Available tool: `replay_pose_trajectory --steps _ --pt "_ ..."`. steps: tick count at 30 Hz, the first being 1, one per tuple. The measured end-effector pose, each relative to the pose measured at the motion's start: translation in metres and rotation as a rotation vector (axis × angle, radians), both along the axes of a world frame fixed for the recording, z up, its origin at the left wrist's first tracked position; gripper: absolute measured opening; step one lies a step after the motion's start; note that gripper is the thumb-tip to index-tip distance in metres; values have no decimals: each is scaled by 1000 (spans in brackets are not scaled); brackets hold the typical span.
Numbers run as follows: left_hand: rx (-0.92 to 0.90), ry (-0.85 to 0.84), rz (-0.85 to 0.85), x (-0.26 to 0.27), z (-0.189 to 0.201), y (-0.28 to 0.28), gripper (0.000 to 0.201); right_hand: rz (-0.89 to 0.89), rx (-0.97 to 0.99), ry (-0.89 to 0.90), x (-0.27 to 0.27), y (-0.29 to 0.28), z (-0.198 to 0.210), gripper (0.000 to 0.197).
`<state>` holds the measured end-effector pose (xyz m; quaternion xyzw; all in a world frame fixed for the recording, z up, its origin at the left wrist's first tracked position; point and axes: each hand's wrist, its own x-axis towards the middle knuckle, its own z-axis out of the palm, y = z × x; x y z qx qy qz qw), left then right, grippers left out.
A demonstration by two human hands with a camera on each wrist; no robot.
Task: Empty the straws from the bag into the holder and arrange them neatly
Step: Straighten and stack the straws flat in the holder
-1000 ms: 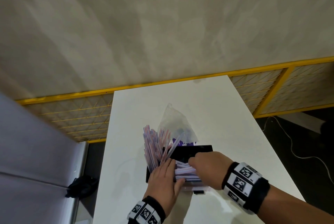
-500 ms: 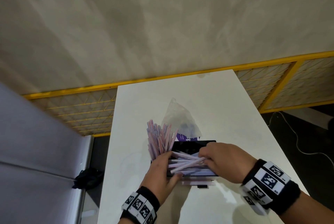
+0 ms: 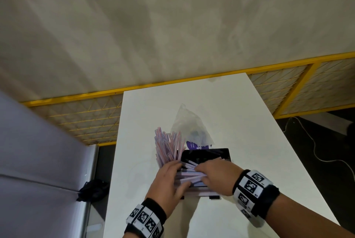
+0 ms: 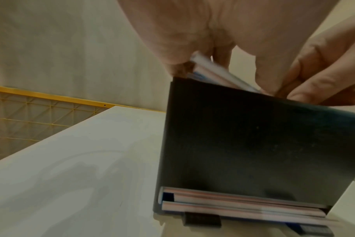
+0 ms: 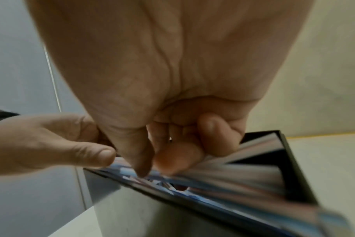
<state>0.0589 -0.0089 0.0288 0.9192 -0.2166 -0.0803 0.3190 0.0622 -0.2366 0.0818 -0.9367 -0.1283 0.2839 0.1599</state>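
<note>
A black box-shaped holder (image 3: 206, 156) stands on the white table (image 3: 221, 103). Several pink and blue striped straws (image 3: 167, 146) stick up and lean out over its left end; others lie flat inside (image 3: 189, 175). My left hand (image 3: 180, 173) lies with straight fingers against the leaning bundle, thumb on the flat straws. My right hand (image 3: 200, 174) curls over the holder and pinches the flat straws (image 5: 192, 181). In the left wrist view the holder's dark front wall (image 4: 253, 144) shows straws (image 4: 233, 203) in its bottom slot. The clear bag (image 3: 190, 128) lies behind the holder.
A purple label (image 3: 196, 144) shows at the bag's near end. A yellow mesh fence (image 3: 76, 118) runs behind the table. A grey panel (image 3: 38, 161) stands to the left, a dark bundle (image 3: 92, 189) lies on the floor, and a cable (image 3: 315, 151) trails at right.
My right hand has shifted a little left and down, pressing the loose straws flatter in the holder. My left hand stays against the leaning bundle.
</note>
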Motion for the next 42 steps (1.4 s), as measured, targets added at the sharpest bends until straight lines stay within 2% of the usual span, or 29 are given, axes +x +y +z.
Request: replay_pose_trajectory --steps 3,6,12,14,17,20,21,23,26,30,33,38,40,42 --pt "66 -10 -3 1 1 -4 50 -69 130 -72 5 4 3 31" --pt "148 -35 -36 1 2 -10 48 -127 119 -140 16 7 0 21" --pt "195 -48 -97 3 6 -15 37 -83 -20 15 40 19 -16 20" --pt "230 -57 -133 1 5 -15 41 -57 -17 66 48 22 -21 22" --pt "281 -28 -118 2 -2 -13 48 -10 23 86 55 22 -27 15" --pt "312 17 -81 3 -8 -14 61 2 40 103 57 18 -31 30" --pt "314 24 -68 2 -9 -16 65 6 30 121 57 18 -33 28" --pt "305 33 -40 0 -11 -17 70 -21 -5 167 58 20 -35 9" --pt "234 35 -12 0 -11 -17 75 -35 -14 193 59 18 -37 25" --pt "5 50 21 3 -1 -18 87 9 41 170 57 11 -29 9" --pt "-77 39 56 3 3 -18 94 13 91 142 53 5 -25 4" --pt "-78 32 30 5 3 -20 94 20 125 58 40 0 -19 10" --pt "-48 19 15 4 1 -17 87 -5 150 27 32 1 -16 15" --pt "12 16 10 2 1 -12 80 -33 167 32 27 1 -13 27"
